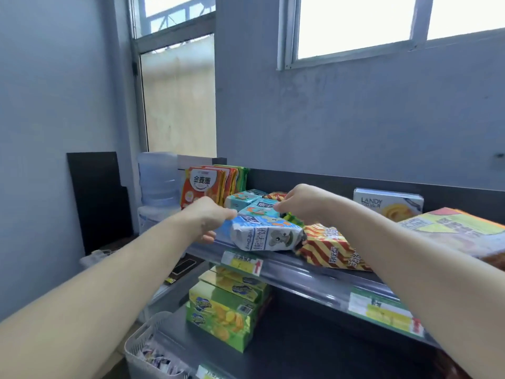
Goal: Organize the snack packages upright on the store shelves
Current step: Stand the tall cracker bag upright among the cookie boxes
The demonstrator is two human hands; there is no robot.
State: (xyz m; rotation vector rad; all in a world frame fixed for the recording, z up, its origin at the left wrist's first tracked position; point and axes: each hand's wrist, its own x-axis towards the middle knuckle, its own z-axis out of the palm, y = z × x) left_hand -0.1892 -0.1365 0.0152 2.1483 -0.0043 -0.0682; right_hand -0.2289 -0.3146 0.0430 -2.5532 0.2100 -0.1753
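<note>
**Top Shelf, Left Section: Hand and Package Positions**

A black panel [95, 201] is leaned against the wall at the far left. A clear water bottle [158, 179] is seated beside it. Lower down, a white slotted basket [142, 335] containing small wrapped items is seen.

At the left end of the top shelf [314, 277], a row of orange packages [202, 187] is stood upright. Just right of this row, two teal packs [240, 199] are laid flat, one behind the other.

The left hand [210, 217] is extended to the shelf front. Its fingers are curled, and the left end of the blue-and-white snack pack [266, 233] is pinched between them and the thumb below. This pack is lying on its side at the front lip of the top shelf, not upright, directly in front of the teal packs.

The right hand [300, 203] is placed behind the same pack, over a green wrapper [294, 219]. Its fingers are bent downward, with the tips at the nearer teal pack. Whether anything is gripped cannot be told, as the palm side is hidden.

A red-and-yellow striped bag [330, 247] is laid flat against the right end of the snack pack. Further right, a LANDY box [388, 203] is stood at the back wall, and a large flat package [453, 228] is seen at the frame edge.

On the shelf below, green boxes [224, 310] are stacked beneath a price label [241, 262].
</note>
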